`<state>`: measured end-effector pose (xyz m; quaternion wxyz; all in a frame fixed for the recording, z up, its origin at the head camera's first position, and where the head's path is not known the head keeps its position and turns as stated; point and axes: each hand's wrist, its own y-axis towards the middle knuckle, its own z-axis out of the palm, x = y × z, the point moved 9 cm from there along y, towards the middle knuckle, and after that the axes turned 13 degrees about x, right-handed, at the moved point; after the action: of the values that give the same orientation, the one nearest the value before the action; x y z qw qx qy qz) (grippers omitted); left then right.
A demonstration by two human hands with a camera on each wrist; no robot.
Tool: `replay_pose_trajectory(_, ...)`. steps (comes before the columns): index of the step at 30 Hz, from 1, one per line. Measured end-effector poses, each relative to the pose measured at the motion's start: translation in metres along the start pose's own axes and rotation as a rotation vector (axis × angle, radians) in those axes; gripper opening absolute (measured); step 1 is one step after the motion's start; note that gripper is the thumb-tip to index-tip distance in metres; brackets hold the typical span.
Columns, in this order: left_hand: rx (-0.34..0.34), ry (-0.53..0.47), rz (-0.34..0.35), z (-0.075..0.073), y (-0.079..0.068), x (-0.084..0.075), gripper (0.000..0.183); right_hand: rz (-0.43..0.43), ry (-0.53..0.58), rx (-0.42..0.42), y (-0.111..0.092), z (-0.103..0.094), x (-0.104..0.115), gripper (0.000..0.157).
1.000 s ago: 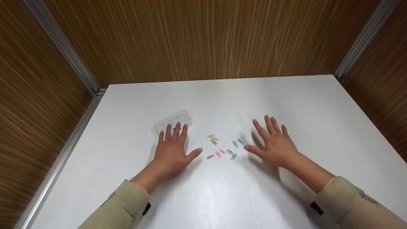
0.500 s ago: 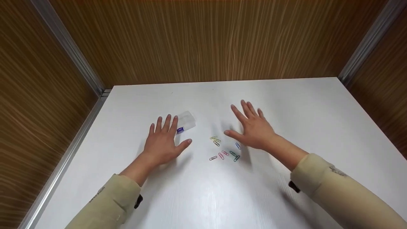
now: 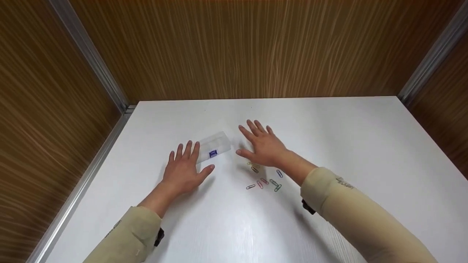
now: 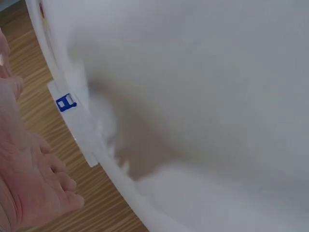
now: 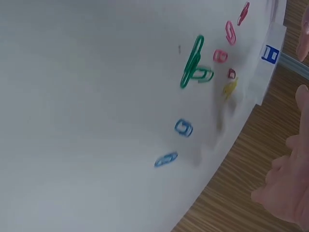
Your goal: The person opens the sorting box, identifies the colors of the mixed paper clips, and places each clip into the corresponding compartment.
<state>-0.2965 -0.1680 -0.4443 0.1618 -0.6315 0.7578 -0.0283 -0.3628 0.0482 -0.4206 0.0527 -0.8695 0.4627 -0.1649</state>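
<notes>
A clear plastic box (image 3: 215, 140) with a blue label (image 3: 213, 153) lies left of the middle of the table. My left hand (image 3: 181, 173) is held palm down with fingers spread, its fingertips overlapping the box's left end in the head view. My right hand (image 3: 267, 148), also spread and holding nothing, hovers above the yellow paper clips (image 3: 250, 163), partly hiding them. Nearer to me lie pink paper clips (image 3: 262, 182), green paper clips (image 3: 276, 185) and a brownish paper clip (image 3: 250, 186). The right wrist view shows two blue paper clips (image 5: 183, 127); the head view shows one.
The white table (image 3: 226, 230) carries all these things. Wood-grain panels (image 3: 256, 47) stand behind it and on both sides, with metal strips (image 3: 87, 51) at the corners. Both forearms, in rolled beige sleeves (image 3: 351, 204), reach in from the near edge.
My right hand has moved left, from beside the blue paper clips to above the yellow ones. The left hand has shifted left, uncovering more of the box and its label.
</notes>
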Motion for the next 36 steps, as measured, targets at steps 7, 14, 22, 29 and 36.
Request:
replay_pose_trajectory(7, 0.021, -0.013, -0.011, 0.011, -0.004, 0.006, 0.095, -0.055, -0.034, 0.072, 0.020, 0.019, 0.020, 0.085)
replay_pose_trajectory(14, 0.019, 0.003, -0.013, 0.017, -0.004, 0.005, 0.094, -0.050, -0.048, 0.109, 0.031, 0.030, 0.030, 0.083)
replay_pose_trajectory(22, 0.029, 0.003, -0.015, 0.016, -0.003, 0.003, 0.093, -0.030, -0.050, 0.162, 0.035, 0.036, 0.029, 0.079)
replay_pose_trajectory(29, 0.052, -0.013, 0.004, 0.014, 0.002, 0.003, 0.093, -0.041, -0.023, 0.163, 0.034, 0.037, 0.027, 0.070)
replay_pose_trajectory(36, 0.098, -0.001, 0.018, 0.013, 0.011, -0.001, 0.093, -0.041, -0.029, 0.124, 0.028, 0.035, 0.020, 0.064)
